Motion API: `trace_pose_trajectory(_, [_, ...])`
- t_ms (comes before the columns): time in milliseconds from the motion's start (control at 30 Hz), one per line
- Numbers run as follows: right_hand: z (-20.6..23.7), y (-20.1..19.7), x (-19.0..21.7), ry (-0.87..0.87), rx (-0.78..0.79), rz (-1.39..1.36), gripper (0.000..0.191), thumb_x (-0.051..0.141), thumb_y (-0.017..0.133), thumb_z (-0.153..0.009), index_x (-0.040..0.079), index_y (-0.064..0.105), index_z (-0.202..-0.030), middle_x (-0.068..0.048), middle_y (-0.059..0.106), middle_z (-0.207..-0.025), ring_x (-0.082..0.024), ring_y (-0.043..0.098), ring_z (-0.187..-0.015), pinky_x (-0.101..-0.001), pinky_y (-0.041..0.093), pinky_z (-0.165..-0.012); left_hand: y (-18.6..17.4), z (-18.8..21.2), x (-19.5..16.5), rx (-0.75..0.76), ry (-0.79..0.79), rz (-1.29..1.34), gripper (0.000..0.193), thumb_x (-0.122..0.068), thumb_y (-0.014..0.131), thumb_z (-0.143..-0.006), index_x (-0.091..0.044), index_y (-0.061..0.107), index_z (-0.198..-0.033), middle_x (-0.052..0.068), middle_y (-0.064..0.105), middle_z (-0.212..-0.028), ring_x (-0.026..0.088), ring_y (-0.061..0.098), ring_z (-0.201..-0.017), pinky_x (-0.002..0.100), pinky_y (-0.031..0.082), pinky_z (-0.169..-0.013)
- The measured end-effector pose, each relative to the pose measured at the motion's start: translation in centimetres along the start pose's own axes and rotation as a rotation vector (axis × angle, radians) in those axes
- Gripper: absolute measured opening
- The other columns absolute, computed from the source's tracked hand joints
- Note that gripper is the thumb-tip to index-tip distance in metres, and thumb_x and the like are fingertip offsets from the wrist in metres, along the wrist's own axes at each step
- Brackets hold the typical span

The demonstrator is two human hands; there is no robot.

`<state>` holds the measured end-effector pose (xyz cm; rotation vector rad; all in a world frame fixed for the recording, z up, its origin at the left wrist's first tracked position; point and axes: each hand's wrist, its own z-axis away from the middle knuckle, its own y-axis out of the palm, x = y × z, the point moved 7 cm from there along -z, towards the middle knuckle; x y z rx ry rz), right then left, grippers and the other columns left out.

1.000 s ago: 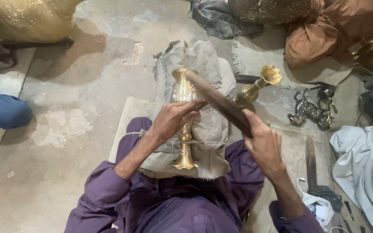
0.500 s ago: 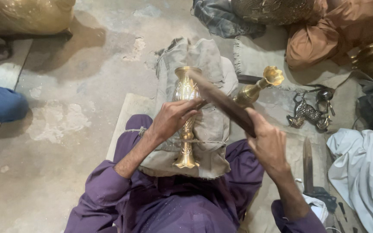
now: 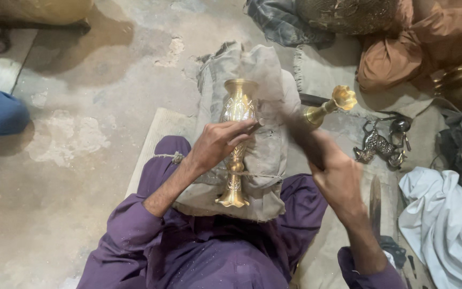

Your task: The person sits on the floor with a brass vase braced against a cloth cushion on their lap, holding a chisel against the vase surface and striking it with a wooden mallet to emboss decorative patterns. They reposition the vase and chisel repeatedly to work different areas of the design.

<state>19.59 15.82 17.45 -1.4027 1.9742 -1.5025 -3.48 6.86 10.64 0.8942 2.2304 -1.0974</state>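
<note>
A vase (image 3: 236,144) lies on a padded bundle (image 3: 266,155) across the lap — a second vase (image 3: 330,107) (smaller) just right.

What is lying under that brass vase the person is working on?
The brass vase lies on a grey cloth bundle tied with string, resting on the person's lap. The left hand steadies it. What the cloth wraps cannot be seen.
</note>
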Motion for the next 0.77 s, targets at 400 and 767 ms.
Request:
trace_pose_trajectory(400, [-1.3,-1.0,0.4,0.068,-0.097,-0.036,0.051,0.008,0.074,-0.093,0.012,0.054,-0.139,-0.018,0.071,-0.098,-0.031,0.073,-0.082,-0.0454,0.056,-0.068,0.8,0.4,0.8,-0.015,-0.008,0.045,0.042,-0.016,0.072,-0.094,-0.013,0.065,-0.136,0.009,0.076,-0.119,0.023,0.078,-0.096,0.035,0.066,-0.086])
trace_pose_trajectory(767, [-2.0,-0.1,0.4,0.11,0.151,0.218,0.048,0.021,0.076,-0.094,0.02,0.054,-0.137,-0.009,0.073,-0.092,-0.027,0.074,-0.076,-0.0432,0.058,-0.068,0.6,0.5,0.5,0.029,-0.057,0.08,0.038,-0.016,0.071,-0.095,-0.011,0.069,-0.133,0.008,0.077,-0.116,0.022,0.078,-0.092,0.035,0.066,-0.082])
